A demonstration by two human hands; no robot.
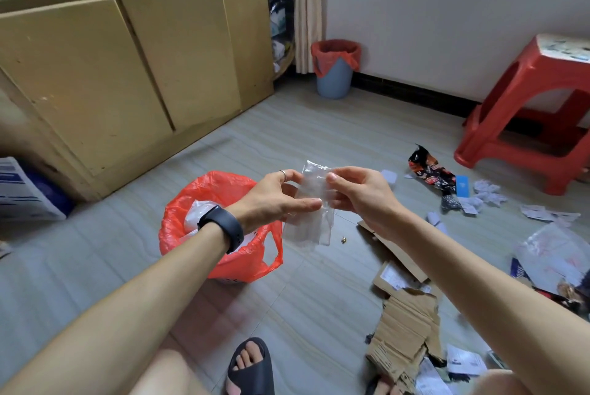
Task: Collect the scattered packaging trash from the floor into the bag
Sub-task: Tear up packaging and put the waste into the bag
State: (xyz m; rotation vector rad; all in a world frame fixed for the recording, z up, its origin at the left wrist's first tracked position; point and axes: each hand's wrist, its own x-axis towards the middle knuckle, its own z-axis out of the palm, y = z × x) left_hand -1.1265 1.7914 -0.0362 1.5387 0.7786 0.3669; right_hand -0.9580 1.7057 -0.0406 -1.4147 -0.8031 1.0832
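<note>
Middle of the frame, above the grey floor (287,299), I hold a clear plastic wrapper (309,230) between both hands. My left hand (274,199), with a ring (283,172) on one finger and a black watch (223,228) on the wrist, pinches the wrapper's left edge between thumb and fingers. My right hand (360,193) pinches its upper right part, thumb in front and fingers curled behind. The wrapper's lower half hangs loose.

Just below and left of my hands the red bag (178,219) stands open on the floor, with white plastic already inside. Torn cardboard (405,330) lies at lower right. A black and orange snack wrapper (431,171) and crumpled paper scraps (488,193) lie at centre right, near a red stool (536,100). A blue bin (335,81) stands by the far wall, beside the tan cabinet (111,68).
</note>
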